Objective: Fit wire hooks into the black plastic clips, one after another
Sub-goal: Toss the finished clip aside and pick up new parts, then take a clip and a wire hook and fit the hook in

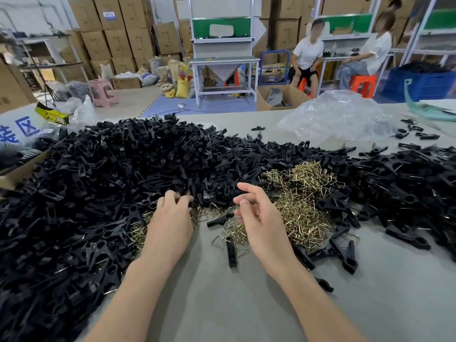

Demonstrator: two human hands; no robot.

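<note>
Blanketing grey table (222, 304), black clips (98, 181), cartons (118, 33) behind, seemingly warehouse

A blue character "区" (27, 126) stands on the white board (12, 114) at left.

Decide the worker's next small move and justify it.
Probably the right hand should lower and pinch one hook from the wire hooks beneath it. It seems to hold nothing, while the fingers of the left hand curl into the black clips.
</note>
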